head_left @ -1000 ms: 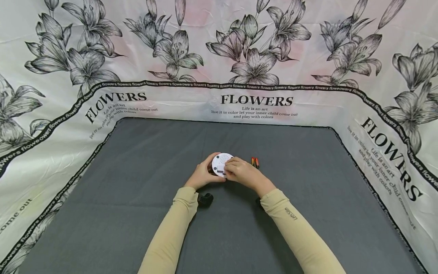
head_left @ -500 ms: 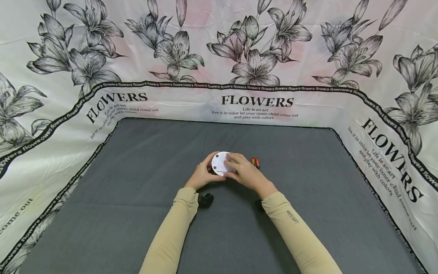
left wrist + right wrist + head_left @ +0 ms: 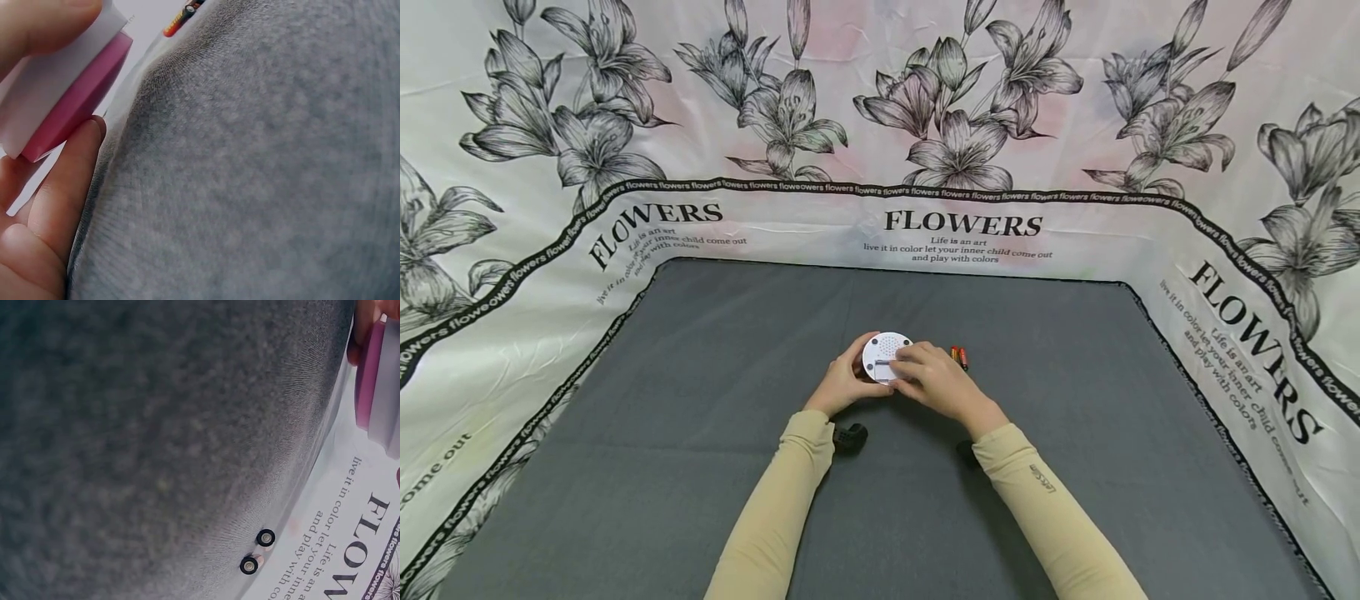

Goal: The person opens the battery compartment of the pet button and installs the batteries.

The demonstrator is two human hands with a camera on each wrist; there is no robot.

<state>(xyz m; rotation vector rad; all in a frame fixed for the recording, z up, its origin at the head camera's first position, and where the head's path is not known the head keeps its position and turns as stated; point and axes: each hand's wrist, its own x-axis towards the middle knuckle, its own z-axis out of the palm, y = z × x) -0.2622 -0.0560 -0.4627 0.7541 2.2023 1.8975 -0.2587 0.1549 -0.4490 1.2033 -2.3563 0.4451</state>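
My left hand (image 3: 841, 383) grips a round white device (image 3: 886, 343) by its side, fingers behind and thumb in front. Its flat face, with small holes, dark round feet and a rectangular battery compartment (image 3: 882, 364), is turned up toward the head camera. A pink band (image 3: 81, 94) runs round its other side in the left wrist view. Bent over the right part of that face is my right hand (image 3: 942, 385), its fingertips beside the compartment and its thumb near the lower rim. Whether those fingertips pinch a small part, I cannot tell.
Two red and black batteries (image 3: 959, 357) lie side by side on the grey cloth (image 3: 760, 333), just beyond the right hand. Their round ends show in the right wrist view. A white flower-print sheet (image 3: 955, 150) borders the cloth at the back and sides.
My right fingers covered the compartment half a second ago; they have since shifted, so its dark slot shows again. The left hand keeps its hold on the device. The batteries have not moved.
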